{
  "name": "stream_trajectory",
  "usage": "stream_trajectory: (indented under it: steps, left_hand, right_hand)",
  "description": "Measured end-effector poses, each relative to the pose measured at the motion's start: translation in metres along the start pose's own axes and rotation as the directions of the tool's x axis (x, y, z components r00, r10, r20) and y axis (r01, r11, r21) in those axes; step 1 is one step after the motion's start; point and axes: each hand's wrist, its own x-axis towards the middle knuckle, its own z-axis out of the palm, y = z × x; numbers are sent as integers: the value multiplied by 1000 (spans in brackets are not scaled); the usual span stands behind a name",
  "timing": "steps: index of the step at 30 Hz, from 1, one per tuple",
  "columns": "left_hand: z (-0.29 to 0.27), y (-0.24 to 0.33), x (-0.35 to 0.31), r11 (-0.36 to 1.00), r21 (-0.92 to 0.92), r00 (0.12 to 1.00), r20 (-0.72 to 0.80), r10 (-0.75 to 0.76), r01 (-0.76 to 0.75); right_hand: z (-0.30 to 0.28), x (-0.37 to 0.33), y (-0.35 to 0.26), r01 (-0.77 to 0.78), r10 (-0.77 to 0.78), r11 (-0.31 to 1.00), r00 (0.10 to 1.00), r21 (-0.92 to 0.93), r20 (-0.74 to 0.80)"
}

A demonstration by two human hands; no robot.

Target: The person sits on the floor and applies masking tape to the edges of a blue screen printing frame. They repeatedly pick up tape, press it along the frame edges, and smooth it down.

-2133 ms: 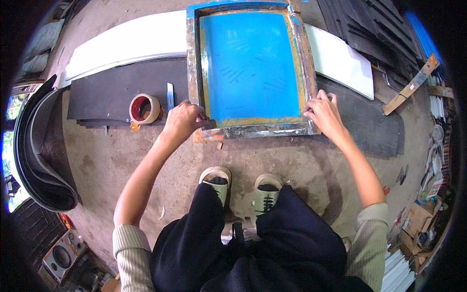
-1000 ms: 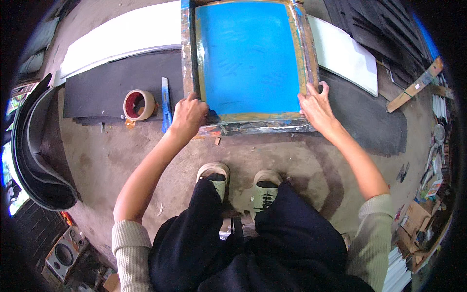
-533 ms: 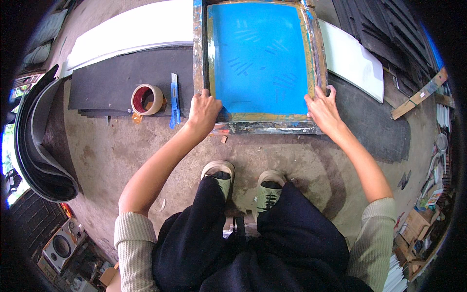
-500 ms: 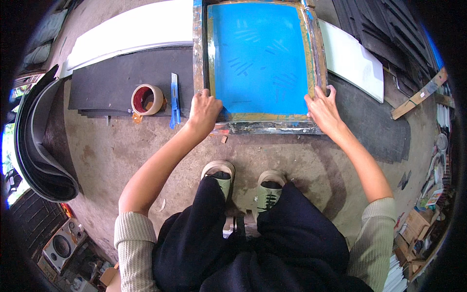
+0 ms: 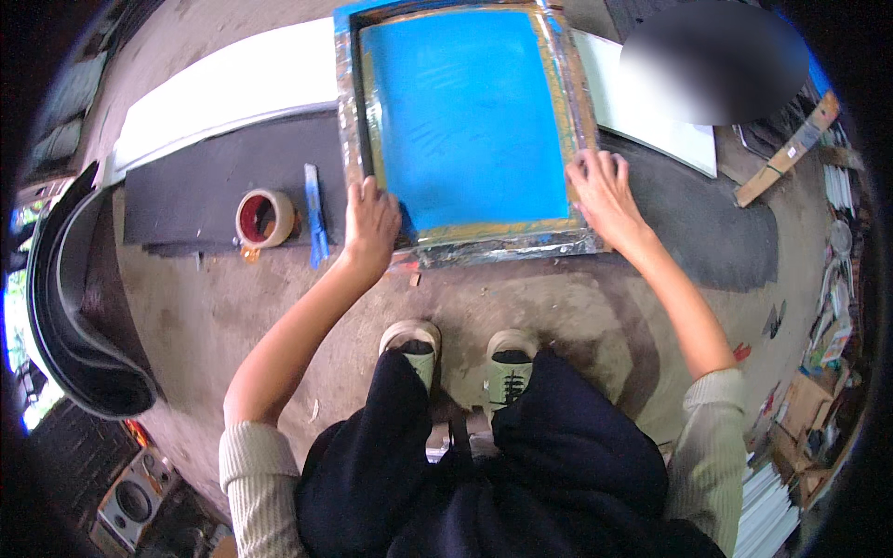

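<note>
A screen-printing frame [image 5: 348, 139] with paint-smeared wooden bars and taped inner edges lies before me. Its stretched mesh [image 5: 465, 121] is blue with faint streaks. My left hand [image 5: 371, 223] closes its fingers over the lower end of the left bar. On the opposite side, my right hand [image 5: 605, 197] curls round the lower right bar, its thumb mostly hidden. Beneath the frame, black sheets [image 5: 214, 181] and a white board [image 5: 233, 93] stick out on both sides. Left of my left hand lie a blue utility knife [image 5: 315, 219] and a roll of tape [image 5: 249, 221].
A rolled dark sheet [image 5: 70, 307] stands at the far left, above a speaker [image 5: 133, 502]. At right, a wooden strip [image 5: 786, 153] lies near a smeared, unclear patch. Cluttered cardboard [image 5: 805, 409] lines the right edge. My sandals [image 5: 510, 372] rest on the concrete floor [image 5: 233, 325].
The whole view has tilted and shifted, so the frame, tape and knife appear further left and lower. Both hands remain on the frame. A blurred patch now covers the upper right.
</note>
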Motion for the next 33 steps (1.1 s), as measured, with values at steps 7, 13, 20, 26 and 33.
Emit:
stream_trajectory:
  steps: [7,13,20,26,33]
  left_hand:
    - [-36,19,64,801,-340,866,-276,417,-493]
    - [-30,62,125,565,-257,615,-448,649,-784]
    - [-49,96,159,530,-405,666,-425,613,-745]
    - [-57,107,161,423,-665,759,-356,546,-616]
    - [-67,115,146,303,-841,863,-319,393,-448]
  right_hand:
    - [63,-25,33,-156,322,839,915,521,-244]
    - [71,-25,29,-197,433,734,873,650,-225]
    - [72,-25,29,-195,437,747,864,635,-249]
    - [70,-24,28,-215,453,747,858,629,-244]
    - [68,-25,30,-209,445,748,863,630,-241]
